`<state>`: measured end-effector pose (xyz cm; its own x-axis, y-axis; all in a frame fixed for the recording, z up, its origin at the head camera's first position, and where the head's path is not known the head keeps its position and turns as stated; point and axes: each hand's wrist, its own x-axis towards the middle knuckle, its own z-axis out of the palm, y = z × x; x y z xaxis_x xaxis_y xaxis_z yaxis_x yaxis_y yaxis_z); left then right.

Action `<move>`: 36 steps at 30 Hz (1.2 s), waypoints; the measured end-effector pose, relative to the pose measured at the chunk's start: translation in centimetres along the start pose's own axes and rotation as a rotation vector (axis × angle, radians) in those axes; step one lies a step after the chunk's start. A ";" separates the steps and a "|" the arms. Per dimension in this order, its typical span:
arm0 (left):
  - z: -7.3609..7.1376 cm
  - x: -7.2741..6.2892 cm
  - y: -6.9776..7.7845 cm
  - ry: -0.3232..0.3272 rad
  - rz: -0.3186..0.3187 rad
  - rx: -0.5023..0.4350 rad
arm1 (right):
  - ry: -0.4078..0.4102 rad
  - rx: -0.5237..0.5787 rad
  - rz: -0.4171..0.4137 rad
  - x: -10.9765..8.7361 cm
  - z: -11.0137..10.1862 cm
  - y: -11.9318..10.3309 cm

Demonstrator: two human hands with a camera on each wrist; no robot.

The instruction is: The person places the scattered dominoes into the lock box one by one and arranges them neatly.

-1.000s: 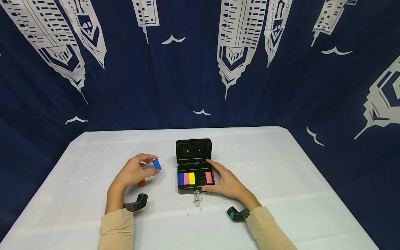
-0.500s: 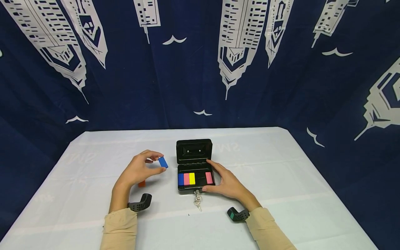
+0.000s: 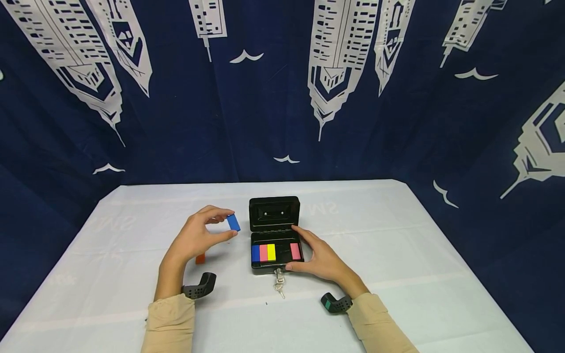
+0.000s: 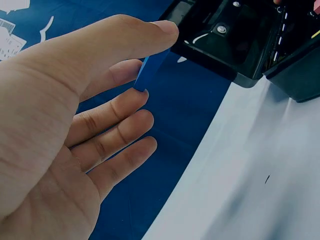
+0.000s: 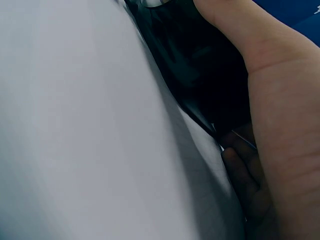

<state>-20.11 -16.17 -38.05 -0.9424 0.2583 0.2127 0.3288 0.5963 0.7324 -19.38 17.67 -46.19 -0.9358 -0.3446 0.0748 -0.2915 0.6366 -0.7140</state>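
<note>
My left hand [image 3: 194, 240] pinches a blue block [image 3: 233, 222] between thumb and fingertips, above the table and left of the box. In the left wrist view the blue block [image 4: 152, 69] shows edge-on under the thumb, the other fingers spread loosely. A small black cash box [image 3: 284, 255] stands with its lid [image 3: 274, 208] raised. Inside are a blue block [image 3: 255, 253], a pink block [image 3: 263, 252] and a yellow block [image 3: 271, 252] side by side, and another pink block [image 3: 295, 251] at the right. My right hand [image 3: 322, 257] grips the box's right side, thumb in front, fingers behind.
An orange block [image 3: 200, 258] lies on the white table [image 3: 379, 235], partly behind the left wrist. Keys [image 3: 279, 288] hang from the lock at the front of the box. A dark blue patterned cloth [image 3: 185, 122] hangs behind the table.
My left hand has moved right and a little farther back with the blue block, uncovering less of the orange block at first, then more. The right hand and box stay put.
</note>
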 end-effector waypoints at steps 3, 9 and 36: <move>0.1 0.1 0.2 0.005 0.005 0.007 | 0.001 -0.001 0.000 0.0 0.0 0.0; 0.2 0.2 0.4 0.014 0.007 0.017 | 0.003 -0.005 0.000 0.0 0.0 0.1; 2.1 0.9 2.0 -0.010 0.062 0.006 | 0.001 0.010 -0.005 0.0 0.0 0.0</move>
<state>-20.11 -13.16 -37.70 -0.9195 0.3026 0.2509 0.3869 0.5834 0.7141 -19.43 17.67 -46.23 -0.9347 -0.3466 0.0789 -0.2937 0.6280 -0.7206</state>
